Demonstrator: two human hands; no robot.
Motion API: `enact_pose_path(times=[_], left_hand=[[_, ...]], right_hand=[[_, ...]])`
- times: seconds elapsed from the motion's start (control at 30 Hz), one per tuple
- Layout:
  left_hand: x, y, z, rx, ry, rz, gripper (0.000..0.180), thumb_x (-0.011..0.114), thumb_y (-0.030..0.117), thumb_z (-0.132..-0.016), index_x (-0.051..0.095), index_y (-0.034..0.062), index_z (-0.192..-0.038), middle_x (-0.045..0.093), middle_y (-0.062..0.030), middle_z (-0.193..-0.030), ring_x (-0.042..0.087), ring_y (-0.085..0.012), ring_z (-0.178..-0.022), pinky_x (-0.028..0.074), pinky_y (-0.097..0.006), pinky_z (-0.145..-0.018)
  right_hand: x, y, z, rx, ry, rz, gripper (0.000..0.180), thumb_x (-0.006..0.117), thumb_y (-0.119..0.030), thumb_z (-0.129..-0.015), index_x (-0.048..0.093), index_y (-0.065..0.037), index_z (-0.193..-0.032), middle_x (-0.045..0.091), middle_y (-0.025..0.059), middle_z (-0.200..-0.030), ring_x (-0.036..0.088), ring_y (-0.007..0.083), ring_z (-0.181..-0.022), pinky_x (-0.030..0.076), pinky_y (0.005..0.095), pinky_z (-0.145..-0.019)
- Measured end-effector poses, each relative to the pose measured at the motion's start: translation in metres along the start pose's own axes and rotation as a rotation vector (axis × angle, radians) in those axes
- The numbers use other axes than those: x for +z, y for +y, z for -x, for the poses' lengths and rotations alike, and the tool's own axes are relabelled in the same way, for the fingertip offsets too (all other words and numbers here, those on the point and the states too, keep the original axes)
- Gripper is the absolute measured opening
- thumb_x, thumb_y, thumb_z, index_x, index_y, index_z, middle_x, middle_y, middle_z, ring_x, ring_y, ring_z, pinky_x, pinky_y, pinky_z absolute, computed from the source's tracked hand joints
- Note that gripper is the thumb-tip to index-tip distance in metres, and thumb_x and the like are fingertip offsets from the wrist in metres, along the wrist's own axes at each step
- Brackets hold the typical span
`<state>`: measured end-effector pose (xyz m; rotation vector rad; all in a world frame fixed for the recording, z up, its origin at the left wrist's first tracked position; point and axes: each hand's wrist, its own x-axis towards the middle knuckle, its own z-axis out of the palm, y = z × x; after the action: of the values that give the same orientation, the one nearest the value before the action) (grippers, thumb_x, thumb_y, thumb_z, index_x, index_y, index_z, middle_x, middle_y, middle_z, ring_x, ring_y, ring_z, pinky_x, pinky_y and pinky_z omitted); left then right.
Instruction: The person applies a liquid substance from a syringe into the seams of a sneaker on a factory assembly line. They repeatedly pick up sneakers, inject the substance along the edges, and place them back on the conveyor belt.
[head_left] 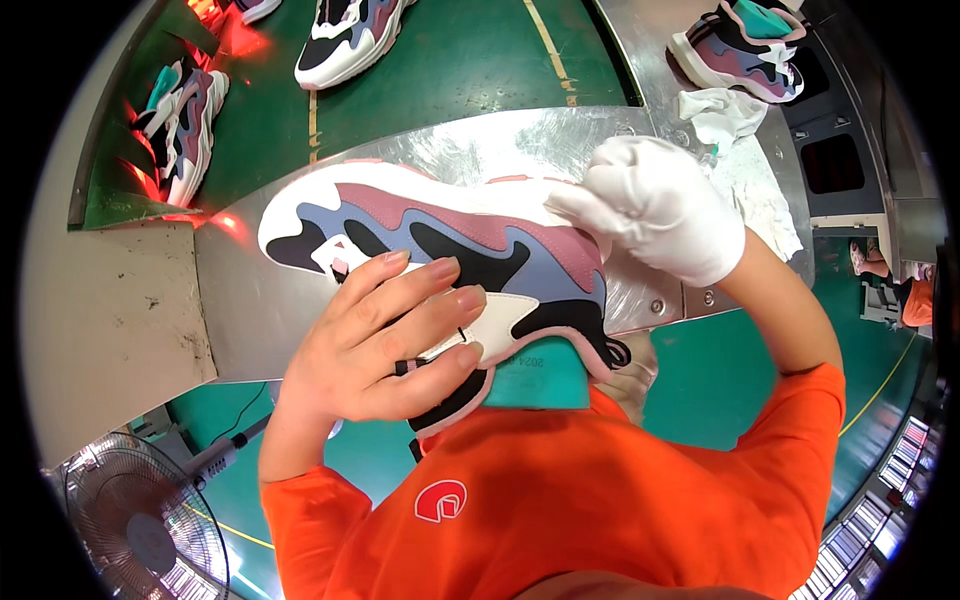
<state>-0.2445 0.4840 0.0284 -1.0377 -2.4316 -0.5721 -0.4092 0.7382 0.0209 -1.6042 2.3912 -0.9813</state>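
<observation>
A sneaker in white, mauve, blue-grey and black lies on its side in front of me, toe to the left and sole away from me. A teal shoe last fills its opening, close against my orange shirt. My bare left hand lies over the laces and tongue, fingers curled onto the upper and holding it. At the heel end, my right hand wears a white glove. Its thumb presses on the white sole edge while the other fingers curl behind the sole, where their tips are hidden.
Under the sneaker is a metal ledge beside a green conveyor belt. More sneakers sit on the belt, one near red-lit flaps. White cloths and another sneaker are at the right. A fan stands lower left.
</observation>
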Motion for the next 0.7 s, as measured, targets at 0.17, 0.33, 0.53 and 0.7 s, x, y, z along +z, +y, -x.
enact_pose_path(times=[0.17,0.33,0.53,0.7], left_hand=[[0.002,-0.005,-0.003,0.017,-0.007,-0.004,0.038,0.073,0.005,-0.077,0.056,0.0142,-0.11,0.066,-0.0103,-0.12,0.062,-0.0318,-0.113,0.044,-0.046,-0.102],[-0.004,0.001,-0.008,-0.045,-0.063,0.011,0.038,0.072,0.005,-0.078,0.056,0.0144,-0.111,0.066,-0.0108,-0.12,0.062,-0.0327,-0.115,0.045,-0.048,-0.101],[-0.008,-0.001,-0.009,-0.103,-0.082,0.03,0.031,0.069,0.008,-0.081,0.059,0.0127,-0.11,0.065,-0.0127,-0.125,0.06,-0.0347,-0.118,0.044,-0.05,-0.101],[-0.007,-0.008,-0.018,-0.116,-0.09,0.032,0.028,0.069,0.014,-0.081,0.061,0.0108,-0.108,0.065,-0.0151,-0.123,0.061,-0.0373,-0.117,0.046,-0.051,-0.099]], right_hand=[[0.007,0.003,-0.004,-0.196,-0.013,0.278,0.023,0.058,-0.015,-0.09,0.056,-0.003,-0.07,0.053,0.0155,-0.06,0.055,0.036,-0.057,0.045,0.0435,-0.053],[0.015,0.003,0.002,-0.161,0.062,0.162,0.022,0.063,-0.013,-0.087,0.054,-0.004,-0.069,0.049,0.0116,-0.064,0.053,0.0308,-0.063,0.043,0.0403,-0.058],[0.004,-0.001,0.02,0.328,0.161,-0.34,0.017,0.065,-0.017,-0.089,0.067,-0.007,-0.076,0.049,0.011,-0.062,0.052,0.0282,-0.064,0.044,0.0375,-0.061],[0.022,0.015,0.034,0.045,0.187,0.081,0.005,0.065,-0.005,-0.082,0.067,-0.007,-0.087,0.054,0.0108,-0.068,0.056,0.0319,-0.067,0.046,0.0409,-0.06]])
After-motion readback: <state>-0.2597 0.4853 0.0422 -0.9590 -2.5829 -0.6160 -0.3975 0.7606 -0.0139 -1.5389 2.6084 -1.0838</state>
